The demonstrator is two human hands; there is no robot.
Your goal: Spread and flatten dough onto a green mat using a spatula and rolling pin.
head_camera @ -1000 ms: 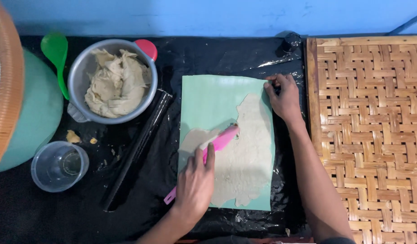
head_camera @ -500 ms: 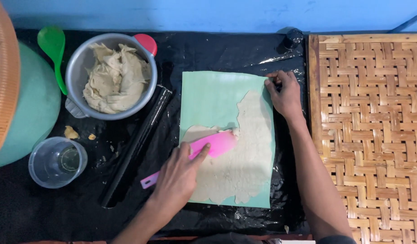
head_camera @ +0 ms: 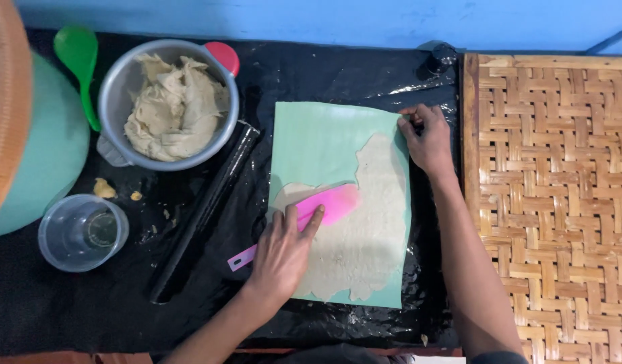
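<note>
Pink spatula (head_camera: pixel 311 214) pressed flat on thin dough (head_camera: pixel 365 229) over a green sheet (head_camera: pixel 318 135).

The left hand (head_camera: pixel 284 253) grips the spatula, fingers extended along it; the right hand (head_camera: pixel 429 138), fingers curled, pins the sheet's corner at 2 o'clock. A black rolling pin (head_camera: pixel 203 212) lies at 9 o'clock, a metal bowl (head_camera: pixel 115 101) of dough at 10.

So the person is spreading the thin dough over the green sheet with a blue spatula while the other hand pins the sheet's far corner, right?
Not quite: the spatula is pink, not blue, as the head view shows. The rest holds: the left hand presses it across the thin dough on the green sheet, and the right hand pins the far corner.
</note>
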